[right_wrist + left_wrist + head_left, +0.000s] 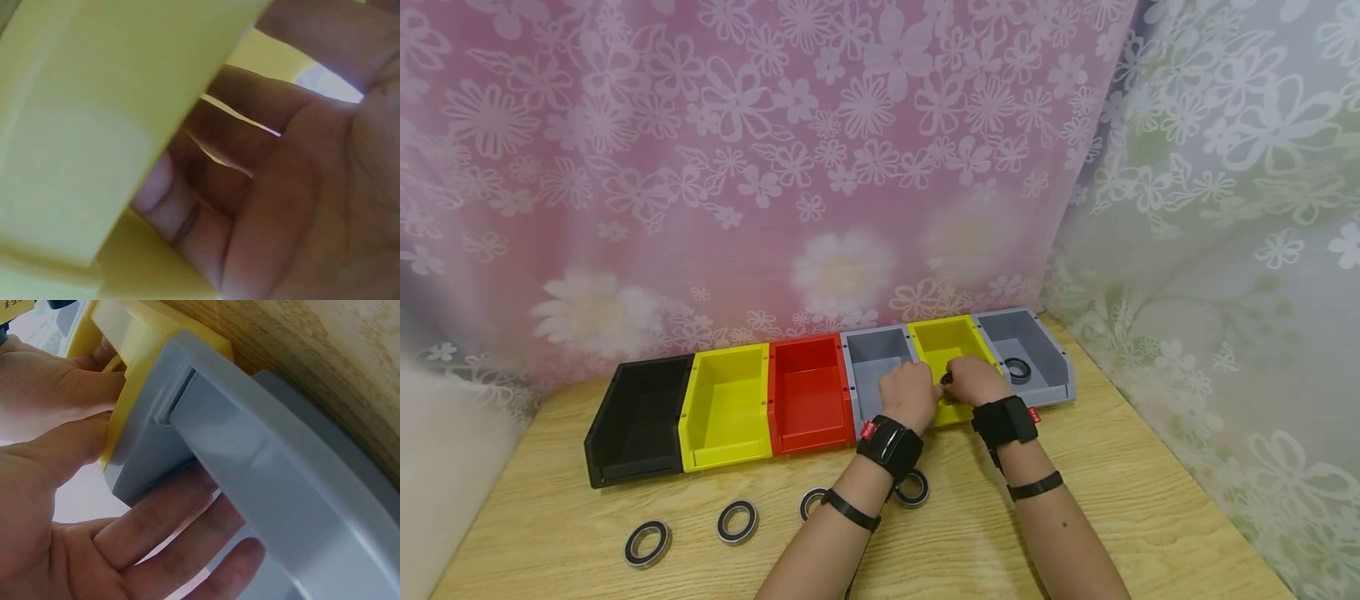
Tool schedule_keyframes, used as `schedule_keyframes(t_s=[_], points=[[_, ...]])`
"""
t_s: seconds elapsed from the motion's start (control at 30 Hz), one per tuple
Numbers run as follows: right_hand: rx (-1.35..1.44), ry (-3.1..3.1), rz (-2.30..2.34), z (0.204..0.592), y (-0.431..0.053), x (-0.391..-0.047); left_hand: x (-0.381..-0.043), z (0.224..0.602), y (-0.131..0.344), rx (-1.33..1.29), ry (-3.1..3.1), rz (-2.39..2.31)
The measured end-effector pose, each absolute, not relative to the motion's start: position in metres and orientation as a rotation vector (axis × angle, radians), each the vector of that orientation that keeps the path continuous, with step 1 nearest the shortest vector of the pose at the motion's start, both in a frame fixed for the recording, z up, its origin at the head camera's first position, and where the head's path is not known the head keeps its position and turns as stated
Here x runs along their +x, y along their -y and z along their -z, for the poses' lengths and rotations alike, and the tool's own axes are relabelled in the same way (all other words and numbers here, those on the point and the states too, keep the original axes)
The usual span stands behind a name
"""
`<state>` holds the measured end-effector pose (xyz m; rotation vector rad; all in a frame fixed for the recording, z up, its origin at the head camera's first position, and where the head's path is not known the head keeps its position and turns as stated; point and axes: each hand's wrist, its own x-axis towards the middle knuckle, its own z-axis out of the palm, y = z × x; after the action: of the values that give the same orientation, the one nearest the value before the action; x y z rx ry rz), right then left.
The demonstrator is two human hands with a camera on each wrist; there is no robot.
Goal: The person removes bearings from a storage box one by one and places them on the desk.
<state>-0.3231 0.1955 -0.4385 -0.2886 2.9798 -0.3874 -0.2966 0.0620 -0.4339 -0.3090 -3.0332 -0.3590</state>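
Bins run black (638,421), yellow (727,408), red (808,392), grey (872,362), yellow (946,342), grey (1037,350); curtain (737,167) pink floral.

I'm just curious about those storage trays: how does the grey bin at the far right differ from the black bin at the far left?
The grey bin is pale grey and has a black ring lying inside it; the black bin is dark and shows nothing inside. The grey bin ends the row on the right, one bin past the right hand; the black bin ends it on the left, far from both hands. Both are open-topped bins of similar shape in one row on the wooden table.

left hand (910,393) hides whatever the right hand (973,379) pinches.
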Motion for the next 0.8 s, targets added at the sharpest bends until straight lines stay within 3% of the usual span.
schedule_keyframes(t_s=[0.8], points=[[-0.243, -3.040, 0.265, 0.4491, -0.1935, -0.3240, -0.2927, 0.4323, -0.0627, -0.293, 3.039, 0.351]])
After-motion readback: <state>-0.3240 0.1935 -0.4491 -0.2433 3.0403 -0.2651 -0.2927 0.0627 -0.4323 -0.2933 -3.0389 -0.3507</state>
